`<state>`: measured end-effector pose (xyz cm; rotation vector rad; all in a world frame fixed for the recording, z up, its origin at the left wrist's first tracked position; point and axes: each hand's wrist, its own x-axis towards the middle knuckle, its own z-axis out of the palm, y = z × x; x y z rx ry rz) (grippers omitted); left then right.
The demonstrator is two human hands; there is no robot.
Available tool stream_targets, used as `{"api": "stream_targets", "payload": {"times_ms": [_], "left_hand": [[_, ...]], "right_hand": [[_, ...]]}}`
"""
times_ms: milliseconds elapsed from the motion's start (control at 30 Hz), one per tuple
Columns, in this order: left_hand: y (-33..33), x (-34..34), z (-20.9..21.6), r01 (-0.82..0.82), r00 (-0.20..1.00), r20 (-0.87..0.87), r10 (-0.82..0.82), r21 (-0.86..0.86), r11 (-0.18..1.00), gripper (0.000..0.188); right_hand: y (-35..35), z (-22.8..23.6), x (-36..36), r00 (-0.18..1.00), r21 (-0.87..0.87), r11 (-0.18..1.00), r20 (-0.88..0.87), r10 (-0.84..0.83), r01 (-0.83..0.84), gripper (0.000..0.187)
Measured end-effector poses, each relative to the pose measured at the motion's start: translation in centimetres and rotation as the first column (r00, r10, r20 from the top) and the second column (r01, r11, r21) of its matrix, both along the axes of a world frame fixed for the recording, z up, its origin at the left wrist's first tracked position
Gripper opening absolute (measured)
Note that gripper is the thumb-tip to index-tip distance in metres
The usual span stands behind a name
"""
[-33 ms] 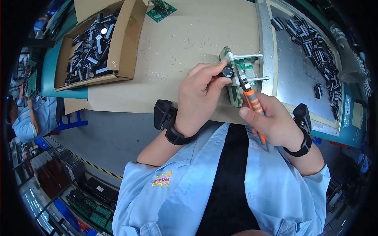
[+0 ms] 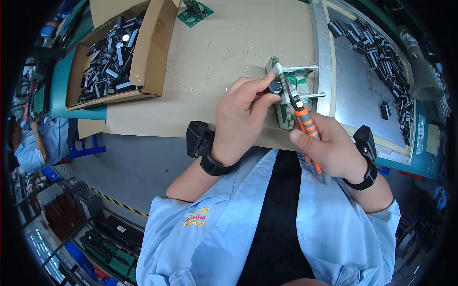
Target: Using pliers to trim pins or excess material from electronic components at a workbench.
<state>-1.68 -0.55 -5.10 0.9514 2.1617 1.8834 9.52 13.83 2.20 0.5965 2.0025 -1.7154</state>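
Between the thumb and fingers of my left hand (image 2: 247, 112) is a black capacitor (image 2: 275, 87), its end with the thin leads facing right. My right hand (image 2: 329, 145) is wrapped round orange and grey handled side cutters (image 2: 305, 118). The cutters' jaws are at the capacitor's leads; whether they have closed on a lead is too small to tell. Right beside the capacitor stands a pale green board fixture (image 2: 285, 117) with two light prongs reaching right. Some green circuit board (image 2: 301, 86) shows between the prongs, partly hidden by the cutters.
A cardboard box (image 2: 155, 57) of loose capacitors stands at the left. To the right, a metal-framed tray (image 2: 343, 78) holds many capacitors (image 2: 381, 59) along its far side. Snipped leads (image 2: 191, 90) litter the brown table covering (image 2: 210, 52). Another circuit board (image 2: 194, 13) lies at the back.
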Motion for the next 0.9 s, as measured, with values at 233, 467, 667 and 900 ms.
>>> {"api": "stream_targets", "payload": {"times_ms": [233,467,667,900], "left_hand": [[-0.1,0.1,0.1,0.016,1.000,-0.001,-0.016,0.001,1.000,0.029],[0.0,0.4,0.2,-0.020,0.995,0.101,0.005,0.148,0.989,0.027],[-3.3,-3.3,3.7,-0.247,0.964,-0.060,0.260,0.173,0.953,0.025],[-11.7,-14.5,5.5,-0.724,0.651,-0.546,0.527,-0.237,0.648,0.029]], "right_hand": [[0.9,-0.5,0.3,0.998,-0.247,0.967,0.003,-0.067,0.065,0.030],[1.6,-0.7,1.1,0.955,-0.594,0.755,0.086,-0.285,0.278,0.037],[1.7,-0.8,2.0,0.947,-0.580,0.774,-0.015,-0.322,0.254,0.040],[2.1,-0.8,2.4,0.947,-0.559,0.805,-0.101,-0.306,0.200,0.043]]}}
